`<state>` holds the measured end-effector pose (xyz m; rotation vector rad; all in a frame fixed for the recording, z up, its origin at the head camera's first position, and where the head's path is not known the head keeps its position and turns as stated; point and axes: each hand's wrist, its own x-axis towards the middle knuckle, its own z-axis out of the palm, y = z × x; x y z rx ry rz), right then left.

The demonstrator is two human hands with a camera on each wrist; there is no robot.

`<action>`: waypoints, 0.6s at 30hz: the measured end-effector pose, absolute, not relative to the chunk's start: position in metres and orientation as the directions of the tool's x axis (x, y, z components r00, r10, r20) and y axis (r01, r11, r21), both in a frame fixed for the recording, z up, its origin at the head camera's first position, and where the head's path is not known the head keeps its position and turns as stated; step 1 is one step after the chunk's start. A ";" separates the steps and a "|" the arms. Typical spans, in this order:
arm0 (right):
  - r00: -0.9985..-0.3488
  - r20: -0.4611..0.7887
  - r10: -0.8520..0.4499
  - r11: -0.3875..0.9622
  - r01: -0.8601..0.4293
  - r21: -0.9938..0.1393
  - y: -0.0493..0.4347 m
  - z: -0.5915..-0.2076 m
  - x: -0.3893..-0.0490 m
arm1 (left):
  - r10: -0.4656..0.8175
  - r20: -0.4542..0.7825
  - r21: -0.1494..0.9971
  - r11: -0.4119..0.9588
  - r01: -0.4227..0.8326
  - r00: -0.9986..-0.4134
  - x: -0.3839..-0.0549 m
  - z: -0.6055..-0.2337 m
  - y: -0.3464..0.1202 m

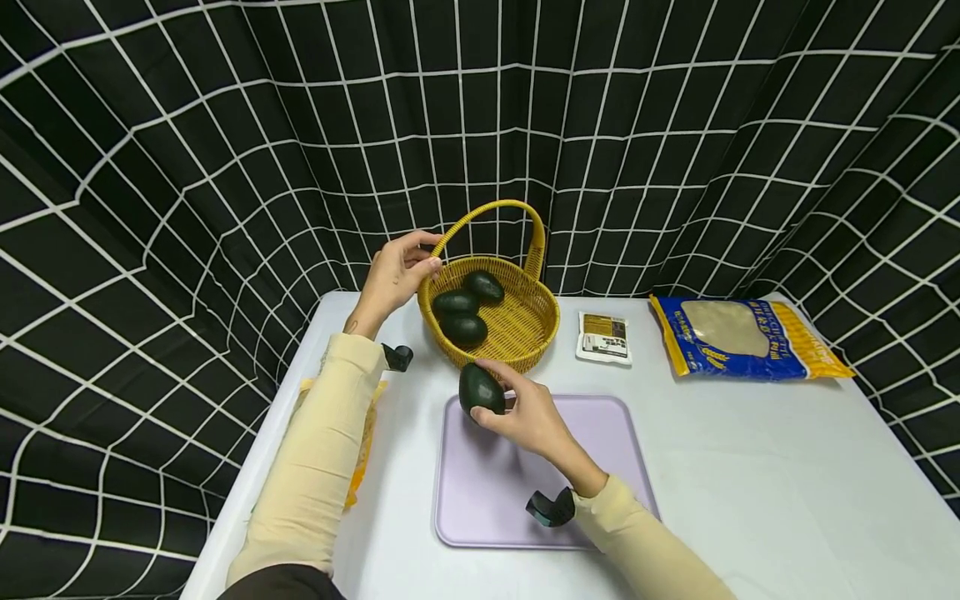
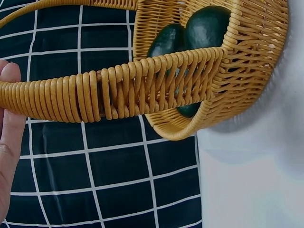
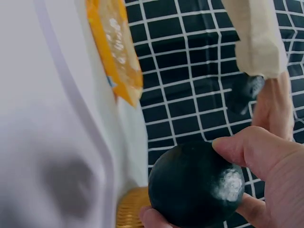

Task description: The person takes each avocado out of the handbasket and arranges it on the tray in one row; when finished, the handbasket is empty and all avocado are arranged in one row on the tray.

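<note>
Your right hand (image 1: 529, 417) grips 1 avocado (image 1: 477, 387); beyond it, your left hand (image 1: 393, 273) pinches a wicker basket's (image 1: 528, 325) handle (image 1: 537, 247), 3 avocados (image 1: 462, 330) inside.

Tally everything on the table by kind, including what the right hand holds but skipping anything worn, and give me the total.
Wicker basket: 1
Avocados: 4 (3 in the basket, 1 in the right hand)
Lilac tray: 1
Packages: 3 (white packet, blue-and-yellow bag, yellow bag partly hidden in the head view)
Total: 9
</note>
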<state>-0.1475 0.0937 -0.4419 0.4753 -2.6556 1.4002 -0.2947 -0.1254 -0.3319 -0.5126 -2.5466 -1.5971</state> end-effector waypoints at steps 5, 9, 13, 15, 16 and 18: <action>-0.953 0.190 -0.234 0.555 -0.292 -0.779 0.088 -0.451 -0.139 | 0.229 0.255 0.856 0.399 0.329 -0.940 -0.295 -0.331 -0.125; -0.958 0.166 -0.232 0.577 -0.273 -0.770 0.084 -0.458 -0.134 | 0.225 0.254 0.857 0.398 0.327 -0.941 -0.295 -0.331 -0.125; -0.962 0.147 -0.230 0.592 -0.258 -0.763 0.080 -0.464 -0.130 | 0.218 0.247 0.858 0.404 0.317 -0.944 -0.295 -0.331 -0.124; -0.962 0.138 -0.236 0.596 -0.256 -0.761 0.079 -0.466 -0.128 | 0.214 0.243 0.857 0.409 0.313 -0.946 -0.295 -0.331 -0.124; -0.961 0.136 -0.240 0.596 -0.257 -0.761 0.078 -0.467 -0.127 | 0.213 0.241 0.857 0.410 0.311 -0.947 -0.294 -0.331 -0.124; -0.959 0.133 -0.249 0.597 -0.260 -0.759 0.077 -0.469 -0.125 | 0.214 0.242 0.857 0.410 0.312 -0.946 -0.294 -0.331 -0.124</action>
